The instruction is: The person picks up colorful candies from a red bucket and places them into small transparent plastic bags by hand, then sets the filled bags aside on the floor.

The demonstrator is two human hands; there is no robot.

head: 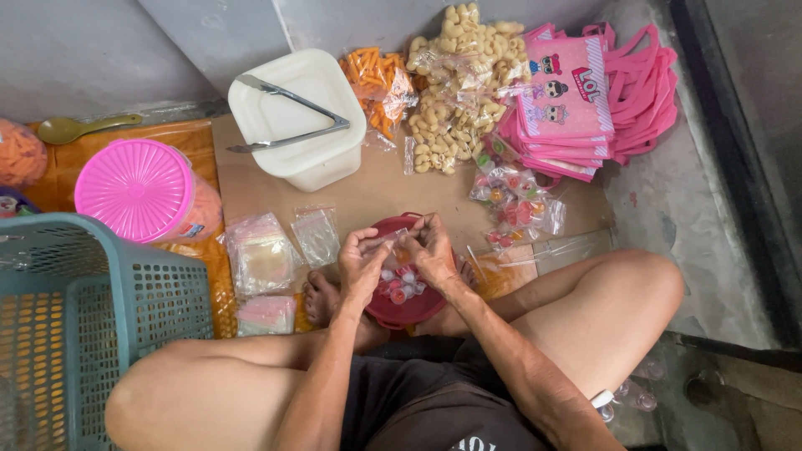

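I sit cross-legged on the floor. My left hand (361, 266) and my right hand (431, 248) are together above a red bowl (399, 311) of small round candies, and both pinch a small clear plastic bag (393, 241) between their fingertips. The bag hangs over the bowl; I cannot tell what is inside it. My bare foot lies just left of the bowl.
Stacks of empty clear bags (261, 255) lie left of my hands. Behind stand a white tub with metal tongs (294, 124), a pink-lidded jar (142, 190), bagged snacks (455, 83), filled candy bags (514, 200) and pink tote bags (585, 100). A teal basket (75, 317) is at my left knee.
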